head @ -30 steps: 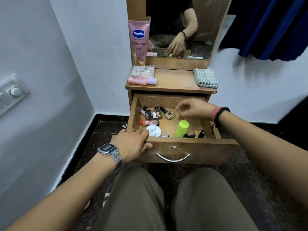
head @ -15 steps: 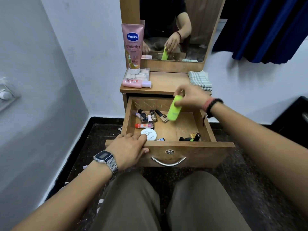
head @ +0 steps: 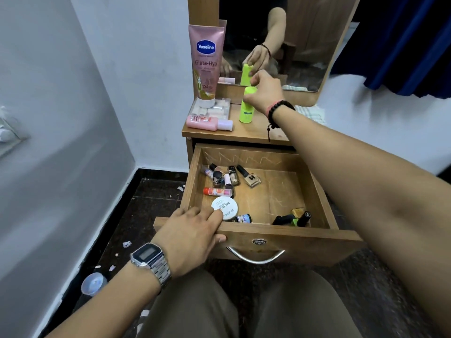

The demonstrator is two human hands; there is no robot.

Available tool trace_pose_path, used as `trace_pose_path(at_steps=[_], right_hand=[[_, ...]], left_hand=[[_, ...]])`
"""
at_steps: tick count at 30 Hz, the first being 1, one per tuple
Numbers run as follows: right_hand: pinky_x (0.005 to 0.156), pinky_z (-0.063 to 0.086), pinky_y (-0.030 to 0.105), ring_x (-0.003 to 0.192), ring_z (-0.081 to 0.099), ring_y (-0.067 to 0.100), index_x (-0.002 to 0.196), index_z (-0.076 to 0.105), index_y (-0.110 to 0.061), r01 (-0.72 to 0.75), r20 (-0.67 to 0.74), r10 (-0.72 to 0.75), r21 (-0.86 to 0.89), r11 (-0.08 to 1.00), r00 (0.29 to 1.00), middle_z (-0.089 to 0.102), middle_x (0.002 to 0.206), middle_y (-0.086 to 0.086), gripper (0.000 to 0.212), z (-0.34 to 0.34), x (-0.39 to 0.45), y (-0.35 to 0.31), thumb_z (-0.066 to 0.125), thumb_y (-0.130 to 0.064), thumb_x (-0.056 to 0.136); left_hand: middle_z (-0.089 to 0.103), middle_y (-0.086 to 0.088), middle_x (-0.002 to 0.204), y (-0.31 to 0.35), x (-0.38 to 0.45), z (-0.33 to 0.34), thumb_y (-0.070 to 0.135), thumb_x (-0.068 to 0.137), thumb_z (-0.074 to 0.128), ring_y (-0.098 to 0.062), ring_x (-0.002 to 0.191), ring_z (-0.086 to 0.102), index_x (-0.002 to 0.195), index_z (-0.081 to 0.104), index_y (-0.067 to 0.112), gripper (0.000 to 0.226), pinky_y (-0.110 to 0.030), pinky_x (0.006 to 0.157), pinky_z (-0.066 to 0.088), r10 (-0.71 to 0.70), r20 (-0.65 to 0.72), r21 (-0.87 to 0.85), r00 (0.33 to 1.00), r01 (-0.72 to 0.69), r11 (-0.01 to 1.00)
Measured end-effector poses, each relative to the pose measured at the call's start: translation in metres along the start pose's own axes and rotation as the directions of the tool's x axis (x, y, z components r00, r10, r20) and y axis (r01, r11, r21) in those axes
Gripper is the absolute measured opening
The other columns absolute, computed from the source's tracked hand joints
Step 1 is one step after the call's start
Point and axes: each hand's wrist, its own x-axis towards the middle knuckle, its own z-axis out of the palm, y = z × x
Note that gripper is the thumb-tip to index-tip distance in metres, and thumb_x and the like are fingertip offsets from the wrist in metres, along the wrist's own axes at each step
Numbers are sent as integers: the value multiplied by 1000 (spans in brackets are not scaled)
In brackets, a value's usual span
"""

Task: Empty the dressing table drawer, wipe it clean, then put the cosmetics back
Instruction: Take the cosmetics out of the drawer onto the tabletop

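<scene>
The wooden drawer (head: 290,236) is pulled out below the dressing table top (head: 256,134). Inside lie several nail polish bottles (head: 251,178), a red-capped lip balm (head: 217,191), a round white tin (head: 224,208) and dark tubes (head: 292,218) at the front right. My right hand (head: 264,92) holds a lime green bottle (head: 246,112) by its top; the bottle stands upright on the table top. My left hand (head: 190,236) grips the drawer's front edge, fingers over the rim, one fingertip touching the tin.
A tall pink lotion tube (head: 206,62) stands on a clear tray (head: 211,109) at the back left, a small pink bottle (head: 207,123) lying before it. A checked cloth (head: 313,113) lies at the table's right. The mirror (head: 297,40) is behind. Wall at left.
My right hand lifted the green bottle out of the drawer and carried it up onto the table top. My left hand stayed on the drawer front.
</scene>
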Motion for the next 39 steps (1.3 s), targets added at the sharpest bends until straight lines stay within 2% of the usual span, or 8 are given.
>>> trace_pose_path(at_steps=[3,5,8,11,20,25,29,39], right_hand=[[85,48,29,105,58,22,115,54,-14,-11,-20,11,29,1000,1000,61,116,7,42,11,9,-2,68,-20,76],[87,46,29,109,56,23,123,50,-13,-21,-2,21,36,999,1000,58,121,9,48,16,13,0,67,-19,78],[85,42,27,116,53,25,132,41,-10,-38,98,37,8,999,995,54,127,12,62,21,8,11,72,-19,79],[93,42,31,120,52,27,133,37,-10,-94,153,99,-39,995,983,55,130,12,69,28,1,26,75,-21,77],[95,47,39,112,58,28,127,41,-13,-170,96,166,37,985,982,60,121,12,65,44,6,32,79,-20,75],[94,46,37,115,56,29,126,43,-10,-164,52,163,13,986,985,58,125,13,56,54,18,29,74,-19,80],[90,48,37,109,59,29,121,45,-12,-184,2,185,44,982,983,61,117,12,46,63,25,29,69,-14,82],[88,45,32,112,57,26,120,47,-12,-207,-32,209,50,977,977,57,123,10,48,66,33,28,73,-18,81]], left_hand=[[59,8,78,-2,1,7,50,87,30,-17,65,59,85,42,26,27,-31,56,45,11,-83,34,997,-8,999],[58,9,73,-2,1,11,50,85,33,-15,61,58,83,42,27,25,-30,53,44,19,-115,21,993,-17,1000],[58,9,75,-1,0,11,51,85,33,-15,62,58,84,44,27,26,-31,54,45,17,-143,23,990,-14,1000],[58,9,74,-1,0,11,51,85,34,-15,61,58,83,45,26,27,-31,53,45,16,-155,46,988,-9,999],[56,9,73,-1,0,11,52,86,36,-16,60,57,83,45,26,27,-32,53,45,22,-163,47,986,-14,999],[57,9,75,-1,0,11,51,86,35,-16,62,58,85,49,27,28,-32,54,45,18,-153,44,988,-12,999],[58,8,77,-1,0,10,51,86,35,-18,64,59,86,51,26,30,-34,55,47,4,-129,40,992,1,999],[58,8,77,0,0,10,52,86,36,-18,64,59,87,51,26,30,-34,55,48,1,-127,42,992,5,999]])
